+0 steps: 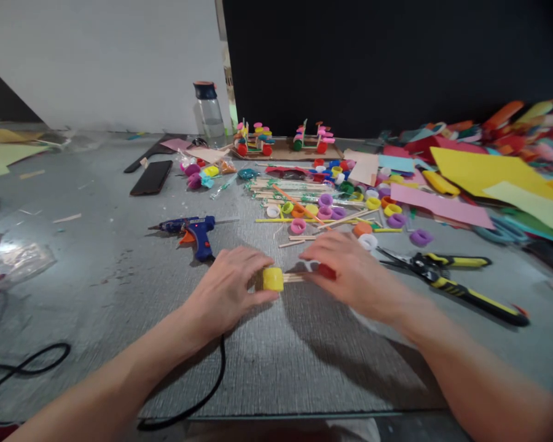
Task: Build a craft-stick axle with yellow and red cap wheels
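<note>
My left hand (230, 285) has its thumb and fingers closed around a yellow bottle cap (273, 279). Pale wooden sticks (294, 278) run from that cap toward the right. At their other end my right hand (345, 270), slightly blurred, pinches a red bottle cap (326, 271). A small whitish piece (308, 265) shows by its fingertips; its kind is unclear. Just beyond my left hand lies a blue hot glue gun (191, 232), nozzle pointing left. To the right of my right hand rest yellow-and-black pliers or cutters (442, 273), handles apart.
Loose bottle caps (325, 201) and wrapped wooden sticks (276, 189) spread across the middle. Two small stick-and-cap vehicles (258, 141) stand at the back, near a water bottle (211, 113). Coloured paper (502, 178) piles up at right. A black cord (216, 380) crosses the front.
</note>
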The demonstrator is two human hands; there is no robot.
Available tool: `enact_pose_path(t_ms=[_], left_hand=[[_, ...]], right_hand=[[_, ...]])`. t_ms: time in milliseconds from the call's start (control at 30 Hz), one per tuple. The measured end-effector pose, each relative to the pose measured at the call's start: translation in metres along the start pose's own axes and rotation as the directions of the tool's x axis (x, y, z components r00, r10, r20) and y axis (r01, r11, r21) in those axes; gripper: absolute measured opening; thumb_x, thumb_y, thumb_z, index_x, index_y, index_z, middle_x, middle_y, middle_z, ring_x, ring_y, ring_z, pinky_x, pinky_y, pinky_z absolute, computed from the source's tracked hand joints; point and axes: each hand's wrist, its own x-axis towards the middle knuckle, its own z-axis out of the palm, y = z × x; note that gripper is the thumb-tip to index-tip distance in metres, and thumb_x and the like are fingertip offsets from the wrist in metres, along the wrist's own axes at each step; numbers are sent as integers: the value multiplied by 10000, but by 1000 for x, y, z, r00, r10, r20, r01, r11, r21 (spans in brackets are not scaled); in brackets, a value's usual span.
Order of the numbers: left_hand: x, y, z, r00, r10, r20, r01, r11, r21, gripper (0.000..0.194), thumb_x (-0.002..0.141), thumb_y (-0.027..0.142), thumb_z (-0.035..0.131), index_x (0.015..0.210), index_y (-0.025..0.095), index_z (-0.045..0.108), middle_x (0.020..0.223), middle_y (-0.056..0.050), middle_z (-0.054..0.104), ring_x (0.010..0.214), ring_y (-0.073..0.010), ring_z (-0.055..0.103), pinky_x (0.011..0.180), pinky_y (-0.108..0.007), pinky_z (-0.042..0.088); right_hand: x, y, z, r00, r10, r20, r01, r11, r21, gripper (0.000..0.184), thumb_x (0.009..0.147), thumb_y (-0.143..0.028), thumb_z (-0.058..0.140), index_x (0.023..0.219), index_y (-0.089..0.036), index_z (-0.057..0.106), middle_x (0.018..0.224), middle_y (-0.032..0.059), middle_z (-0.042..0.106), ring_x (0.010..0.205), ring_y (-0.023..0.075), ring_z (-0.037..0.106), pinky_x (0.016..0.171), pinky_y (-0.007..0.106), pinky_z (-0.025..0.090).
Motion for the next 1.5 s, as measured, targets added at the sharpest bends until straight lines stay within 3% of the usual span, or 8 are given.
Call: enact_pose_path(t_ms=[100,167,300,433,833,1100,1267,1500], left_hand=[[0,-1,-3,1000,-3,19,2,999,53,591,761,381,883,1264,197,631,1221,-80,715,1137,-303,636,925,-448,450],[-1,-1,-5,999,5,37,-8,997,72,632,759,390,883,1298,194,616,1266,-89,700,1160,-311,629,940,-461,450],[-1,1,-7,998,-5,63,0,996,87,585,778,357,856,1288,180,630,1299,-97,685,1183,-328,618,952,-485,454],[0,4,-6,997,-22,77,17,998,62,469,789,312,817,1215,179,671,1239,-84,700,1125,-324,631,931,-489,466],[1,0,8,999,21,-28,-22,998,-66,184,889,277,694,1068,236,674,1113,-32,727,1057,-249,644,928,-431,456],[3,-4,10,999,36,-14,-37,997,-70,591,776,339,842,1303,219,604,1306,-94,678,1229,-313,602,1014,-485,441],[1,-6,4,1000,27,-2,-27,998,-62,469,817,321,804,1244,232,632,1235,-63,699,1165,-286,615,964,-462,443],[7,1,10,999,46,-11,-46,997,-65,171,914,316,700,1066,238,681,913,-6,701,900,-214,623,827,-385,423]], right_hand=[[-7,9,-24,972,116,-205,-114,993,21,187,987,-290,626,1111,-194,726,1095,95,777,1064,289,670,927,465,518],[-13,14,-40,950,197,-243,-198,980,22,203,996,-332,607,1110,-218,729,1088,72,786,1003,267,703,873,434,545],[-23,19,-49,979,202,-2,-201,977,-67,330,960,-427,646,1212,-223,708,1250,98,745,1143,314,682,940,480,544],[-28,24,-34,960,155,233,-144,988,-63,346,952,-371,671,1263,-219,666,1318,107,705,1255,318,629,1037,502,503],[-38,30,-16,982,114,151,-120,992,35,136,951,-293,666,1075,-239,681,1121,68,744,1088,267,672,908,436,534],[-47,35,-25,960,190,205,-179,981,-73,506,847,-322,784,1310,-190,631,1338,149,694,1278,349,620,1028,516,518],[-46,36,-26,959,181,220,-183,983,-9,345,898,-305,732,1221,-217,648,1251,105,715,1200,305,655,1006,489,513],[-44,35,-28,959,165,229,-180,983,47,98,942,-293,679,1025,-241,670,1064,53,723,1035,255,664,894,418,517]])
